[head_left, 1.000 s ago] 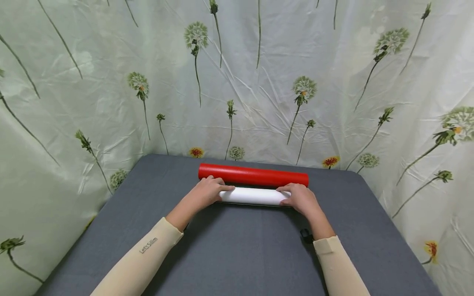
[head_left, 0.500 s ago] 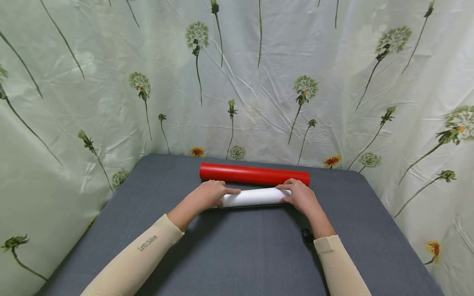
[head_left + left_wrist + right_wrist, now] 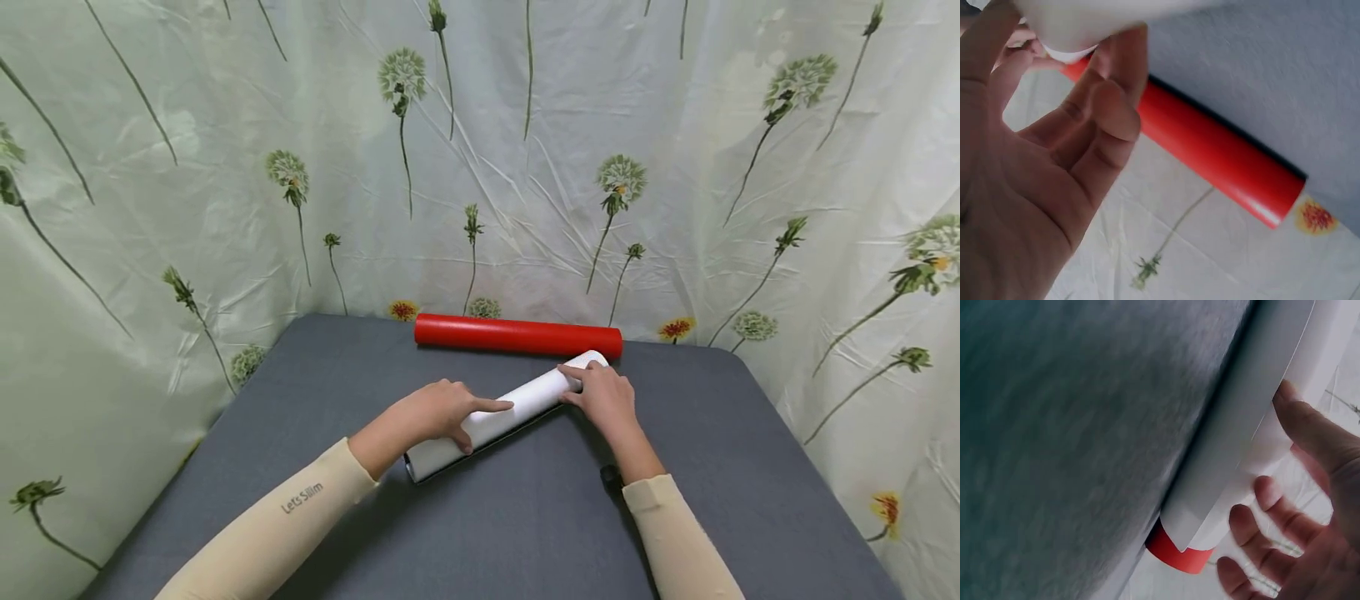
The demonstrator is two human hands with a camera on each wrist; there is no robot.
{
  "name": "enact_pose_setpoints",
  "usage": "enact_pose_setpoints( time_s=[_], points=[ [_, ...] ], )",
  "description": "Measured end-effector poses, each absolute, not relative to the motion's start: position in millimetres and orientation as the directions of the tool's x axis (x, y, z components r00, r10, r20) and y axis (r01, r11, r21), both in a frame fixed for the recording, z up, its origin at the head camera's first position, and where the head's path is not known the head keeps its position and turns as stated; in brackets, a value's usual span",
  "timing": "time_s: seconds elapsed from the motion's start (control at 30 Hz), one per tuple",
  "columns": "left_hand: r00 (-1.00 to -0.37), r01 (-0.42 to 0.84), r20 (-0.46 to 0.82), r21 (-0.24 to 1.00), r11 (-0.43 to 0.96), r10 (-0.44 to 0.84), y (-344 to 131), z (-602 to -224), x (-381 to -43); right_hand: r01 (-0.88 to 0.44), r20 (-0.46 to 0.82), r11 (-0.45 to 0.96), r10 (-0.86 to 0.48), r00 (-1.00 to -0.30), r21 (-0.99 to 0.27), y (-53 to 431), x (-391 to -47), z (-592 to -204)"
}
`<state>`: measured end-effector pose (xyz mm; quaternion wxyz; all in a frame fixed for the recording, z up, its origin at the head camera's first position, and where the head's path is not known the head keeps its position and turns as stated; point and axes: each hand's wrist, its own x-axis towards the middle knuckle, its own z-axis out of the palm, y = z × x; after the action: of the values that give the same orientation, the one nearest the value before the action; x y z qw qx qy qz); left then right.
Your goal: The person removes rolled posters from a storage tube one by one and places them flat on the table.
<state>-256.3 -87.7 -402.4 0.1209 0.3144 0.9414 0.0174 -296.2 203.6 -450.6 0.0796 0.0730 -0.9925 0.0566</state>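
A white roll (image 3: 525, 403), a sheet with a loose long edge, lies slanted on the grey table, its left end nearer the person. My left hand (image 3: 438, 414) holds its left part, index finger stretched along the top and thumb on the near side. Near the far right end, my right hand (image 3: 606, 398) grips it between thumb and fingers. In the right wrist view the thumb presses by the loose edge of the white roll (image 3: 1229, 450). Behind lies a red roll (image 3: 517, 335), close to the white roll's far end and touched by neither hand.
The grey table (image 3: 480, 533) runs back to a flower-printed curtain (image 3: 525, 167), which also hangs on both sides. A black wrist strap (image 3: 611, 478) shows under the right wrist. The red roll lies along the back edge.
Both hands have swung the white roll from crosswise to slanted, its left end toward the person and its right end away. The red roll has shifted slightly back toward the curtain.
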Motion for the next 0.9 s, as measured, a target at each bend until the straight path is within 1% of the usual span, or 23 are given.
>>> enact_pose_setpoints(
  time_s=[0.2, 0.4, 0.57, 0.73, 0.9],
  points=[
    [-0.771, 0.592, -0.196, 0.131, 0.795, 0.606, -72, -407, -246, -0.099, 0.103, 0.984, -0.084, -0.991, -0.149, 195, -294, -453],
    [-0.796, 0.572, -0.153, 0.124, 0.811, 0.585, -56, -415, -235, -0.045, 0.007, 0.979, -0.044, -0.999, -0.198, 187, -293, -451],
    [-0.828, 0.545, -0.090, 0.096, 0.833, 0.553, -37, -422, -224, -0.053, -0.021, 0.975, -0.059, -0.998, -0.216, 182, -292, -450],
    [-0.850, 0.524, -0.016, 0.076, 0.849, 0.526, -20, -427, -215, -0.097, -0.041, 0.961, -0.111, -0.993, -0.258, 179, -288, -451],
    [-0.866, 0.498, 0.006, 0.091, 0.862, 0.500, -12, -428, -214, -0.121, -0.092, 0.951, -0.153, -0.984, -0.284, 177, -285, -451]
  ],
)
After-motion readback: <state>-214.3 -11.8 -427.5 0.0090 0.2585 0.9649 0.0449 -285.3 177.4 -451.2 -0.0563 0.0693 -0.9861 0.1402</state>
